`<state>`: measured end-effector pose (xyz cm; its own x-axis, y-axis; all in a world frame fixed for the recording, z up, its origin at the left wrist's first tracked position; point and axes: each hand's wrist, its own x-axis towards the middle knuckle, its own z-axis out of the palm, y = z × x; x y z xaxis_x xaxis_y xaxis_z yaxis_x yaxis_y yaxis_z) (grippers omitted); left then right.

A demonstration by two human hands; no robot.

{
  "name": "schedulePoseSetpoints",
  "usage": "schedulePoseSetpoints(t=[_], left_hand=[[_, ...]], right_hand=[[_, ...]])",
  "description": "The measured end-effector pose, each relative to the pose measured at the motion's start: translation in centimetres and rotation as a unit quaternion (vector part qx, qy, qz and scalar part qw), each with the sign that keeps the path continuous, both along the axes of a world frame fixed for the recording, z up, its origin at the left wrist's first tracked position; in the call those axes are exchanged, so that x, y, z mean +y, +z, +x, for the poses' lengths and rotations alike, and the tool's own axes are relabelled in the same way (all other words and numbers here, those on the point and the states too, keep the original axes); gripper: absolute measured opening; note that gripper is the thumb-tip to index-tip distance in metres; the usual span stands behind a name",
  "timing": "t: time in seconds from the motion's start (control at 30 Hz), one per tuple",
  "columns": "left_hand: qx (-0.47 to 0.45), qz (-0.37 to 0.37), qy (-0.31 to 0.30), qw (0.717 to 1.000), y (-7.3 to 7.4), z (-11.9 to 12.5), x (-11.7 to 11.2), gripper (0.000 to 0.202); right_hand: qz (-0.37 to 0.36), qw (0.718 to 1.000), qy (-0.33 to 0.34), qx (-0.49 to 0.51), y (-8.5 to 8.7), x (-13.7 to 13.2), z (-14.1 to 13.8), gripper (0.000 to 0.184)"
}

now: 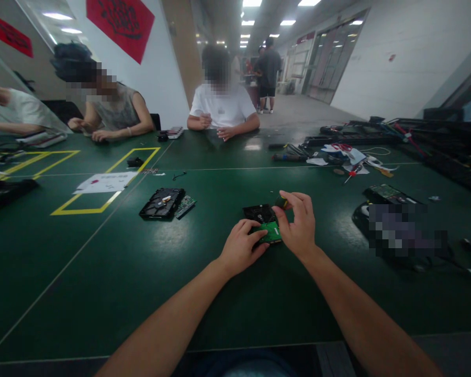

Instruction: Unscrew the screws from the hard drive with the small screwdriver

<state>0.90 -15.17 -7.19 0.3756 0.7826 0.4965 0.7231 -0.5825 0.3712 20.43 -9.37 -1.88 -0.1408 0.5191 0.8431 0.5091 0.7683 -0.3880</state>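
Observation:
A hard drive with a green circuit board [272, 232] and a black casing [257, 212] lies on the green table in front of me. My left hand [243, 246] grips its near left side, fingers pressing on the board. Above its right side, my right hand [299, 222] pinches the dark and yellow handle of a screwdriver [281, 201]. The screwdriver's tip is hidden, so I cannot tell whether it touches a screw. To the left lies another black drive casing [163, 203] with small parts on top, and a loose circuit board [185, 207] leans beside it.
A drive with its board [394, 193] lies at the right, near a partly blurred dark object [404, 230]. Cables and tools [349, 159] clutter the far right. Yellow tape frames a paper sheet [105, 182] at the left. A person in white [223, 107] sits opposite; others sit leftward.

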Motion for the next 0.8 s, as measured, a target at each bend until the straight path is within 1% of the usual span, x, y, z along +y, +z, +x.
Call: schedulePoseSetpoints(t=[0.13,0.2,0.3,0.4,0.5,0.67,0.73,0.8], left_hand=[[-0.001,0.002,-0.002,1.0,-0.04,0.01,0.0,0.034],[-0.001,0.002,0.0,1.0,0.07,0.04,-0.04,0.033],[0.001,-0.001,-0.001,1.0,0.32,0.07,-0.1,0.033],[0.003,-0.004,-0.003,1.0,0.41,0.05,-0.12,0.033],[0.004,-0.002,0.0,1.0,0.26,0.04,-0.08,0.034],[0.005,-0.005,0.0,1.0,0.04,0.1,0.0,0.034],[0.007,-0.007,0.001,1.0,0.1,0.11,0.0,0.034],[0.007,-0.007,0.001,1.0,0.18,0.1,-0.02,0.034]], right_hand=[[-0.038,0.998,0.05,0.003,-0.51,0.08,-0.14,0.046],[-0.046,0.997,0.066,-0.002,-0.54,-0.01,-0.21,0.048],[-0.022,0.999,0.035,-0.01,-0.25,-0.19,-0.2,0.049],[-0.003,1.0,-0.002,-0.006,-0.04,-0.16,-0.09,0.041],[-0.01,1.0,0.014,-0.001,-0.18,0.07,-0.03,0.039],[-0.036,0.997,0.064,-0.01,-0.4,0.1,-0.17,0.045],[-0.019,0.998,0.054,-0.011,-0.3,0.0,-0.21,0.046],[0.003,1.0,0.027,-0.009,-0.24,-0.04,-0.2,0.043]])
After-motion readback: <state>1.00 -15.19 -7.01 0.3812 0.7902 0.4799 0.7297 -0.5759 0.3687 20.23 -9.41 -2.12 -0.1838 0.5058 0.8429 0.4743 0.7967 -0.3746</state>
